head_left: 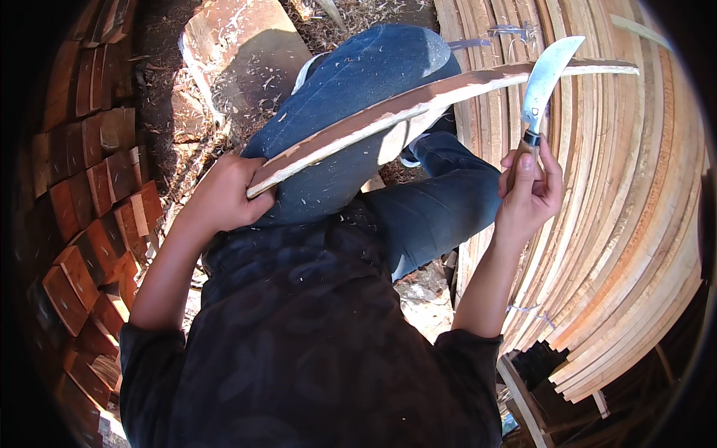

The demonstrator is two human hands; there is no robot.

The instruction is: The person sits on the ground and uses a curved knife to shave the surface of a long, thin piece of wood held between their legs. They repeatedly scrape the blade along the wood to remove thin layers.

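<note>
Nearest me: one torso, wearing a dark short-sleeved shirt (299, 351). Two bare hands are working, one item each.

Left hand (226, 193) is closing around the near end of one wood strip (441, 88), thumb lying along the edge. Right hand (532, 183) is gripping one knife (547, 82) by its wooden handle, fingers curled, blade standing up out of the fist, curved tip pointing up and right.

Strip is running diagonally over the left thigh, brown on its face, pale along its edge, far end reaching out above the pile at right. Blade is crossing in front of the strip near that far end; can't tell if they're touching.

Two legs in blue jeans (358, 71) are bending underneath, a few pale flecks sticking to them.

Further out: one brown slab (261, 56) is lying partly in shadow, shavings (366, 16) scattering around it. Right side, dozens of pale strips (627, 187) are lying packed side by side, exact count not readable. Left side, many reddish-brown blocks (82, 194) are stacking up in rows, also uncountable.
</note>
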